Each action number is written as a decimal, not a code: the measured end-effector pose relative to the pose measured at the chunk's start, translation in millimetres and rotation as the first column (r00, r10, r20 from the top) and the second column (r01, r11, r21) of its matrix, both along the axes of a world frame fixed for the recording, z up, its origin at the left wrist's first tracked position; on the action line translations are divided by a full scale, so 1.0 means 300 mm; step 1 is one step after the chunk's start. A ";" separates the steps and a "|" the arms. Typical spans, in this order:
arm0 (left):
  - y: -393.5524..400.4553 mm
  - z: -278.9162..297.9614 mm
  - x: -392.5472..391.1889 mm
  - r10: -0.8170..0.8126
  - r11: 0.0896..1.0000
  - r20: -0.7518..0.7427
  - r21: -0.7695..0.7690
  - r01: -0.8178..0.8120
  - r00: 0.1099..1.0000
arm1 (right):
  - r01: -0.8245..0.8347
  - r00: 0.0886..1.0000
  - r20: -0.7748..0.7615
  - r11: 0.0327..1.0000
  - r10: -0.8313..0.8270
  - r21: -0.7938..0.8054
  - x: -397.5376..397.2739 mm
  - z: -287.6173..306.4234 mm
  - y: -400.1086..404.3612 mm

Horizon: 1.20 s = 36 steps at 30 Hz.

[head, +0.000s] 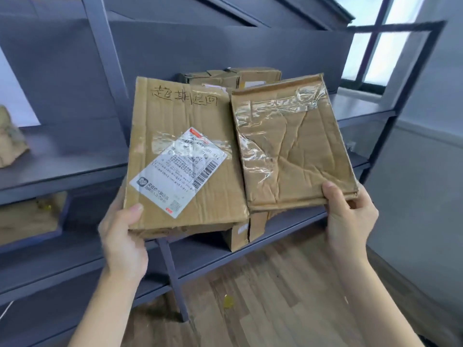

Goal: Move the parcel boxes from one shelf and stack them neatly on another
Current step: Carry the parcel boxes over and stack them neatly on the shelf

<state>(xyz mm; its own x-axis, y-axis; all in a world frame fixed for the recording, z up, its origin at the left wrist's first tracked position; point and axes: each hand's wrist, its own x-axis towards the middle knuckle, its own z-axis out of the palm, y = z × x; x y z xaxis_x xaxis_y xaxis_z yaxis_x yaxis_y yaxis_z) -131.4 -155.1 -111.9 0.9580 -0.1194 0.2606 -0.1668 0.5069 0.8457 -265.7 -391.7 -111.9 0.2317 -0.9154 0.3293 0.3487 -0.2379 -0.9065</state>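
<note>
My left hand [124,234] grips the near edge of a flat brown parcel box [185,156] with a white shipping label and handwriting on top. My right hand [350,216] grips the near corner of a second flat box [293,146], creased and covered in clear tape. Both boxes are held side by side, tilted up, in front of the dark grey shelf [75,169]. Several more cardboard boxes [233,77] lie on the shelf behind them. Another box [240,234] shows partly beneath the two held ones.
A shelf post [172,274] stands just under the held boxes. At the left edge sit a crumpled brown parcel [10,144] on the shelf and a box [27,216] on the level below. Wooden floor [275,296] lies to the right, with a window [380,46] behind.
</note>
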 end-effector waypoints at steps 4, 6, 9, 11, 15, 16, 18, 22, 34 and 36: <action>-0.133 0.002 0.034 -0.056 0.998 -0.008 0.033 0.056 0.998 | 0.072 0.997 -0.019 0.997 -0.073 -0.036 0.002 -0.002 -0.109; -0.182 0.001 0.057 -0.090 0.995 0.004 0.053 0.090 0.996 | 0.104 0.994 -0.036 0.994 -0.105 -0.027 0.017 -0.007 -0.151; -0.248 0.019 0.117 -0.116 0.991 0.009 0.072 0.115 0.993 | 0.123 0.992 -0.031 0.992 -0.124 -0.019 0.065 -0.003 -0.218; -0.289 0.035 0.176 -0.114 0.990 -0.001 0.089 0.114 0.993 | 0.141 0.990 -0.019 0.990 -0.141 -0.003 0.114 0.009 -0.267; -0.350 0.052 0.327 -0.105 0.991 -0.025 0.084 0.106 0.994 | 0.173 0.984 -0.050 0.985 -0.174 -0.018 0.239 0.046 -0.360; -0.363 0.052 0.363 -0.089 0.993 -0.050 0.075 0.092 0.995 | 0.173 0.982 -0.071 0.984 -0.175 -0.034 0.272 0.057 -0.384; -0.385 0.045 0.435 -0.058 0.996 -0.104 0.063 0.065 0.993 | 0.167 0.976 -0.128 0.983 -0.176 -0.073 0.340 0.081 -0.437; -0.420 0.032 0.550 -0.048 0.997 -0.153 0.052 0.056 0.987 | 0.207 0.961 -0.160 0.971 -0.224 -0.117 0.469 0.117 -0.562; -0.613 0.100 0.635 -0.191 0.977 -0.145 0.062 0.202 0.971 | 0.310 0.948 -0.106 0.947 -0.301 0.078 0.639 0.161 -1.208; -0.689 0.123 0.643 -0.188 0.976 -0.126 0.090 0.200 0.974 | 0.201 0.978 -0.089 0.972 -0.191 0.121 0.670 0.094 -1.495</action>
<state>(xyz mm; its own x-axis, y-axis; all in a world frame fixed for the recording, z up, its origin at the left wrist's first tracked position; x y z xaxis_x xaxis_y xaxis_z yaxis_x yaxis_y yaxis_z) 61.7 -361.9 -75.0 0.9369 -0.3263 0.1257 0.0288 0.4305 0.9022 -64.8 -840.2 -83.6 0.0634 -0.9789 0.1943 0.2356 -0.1745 -0.9560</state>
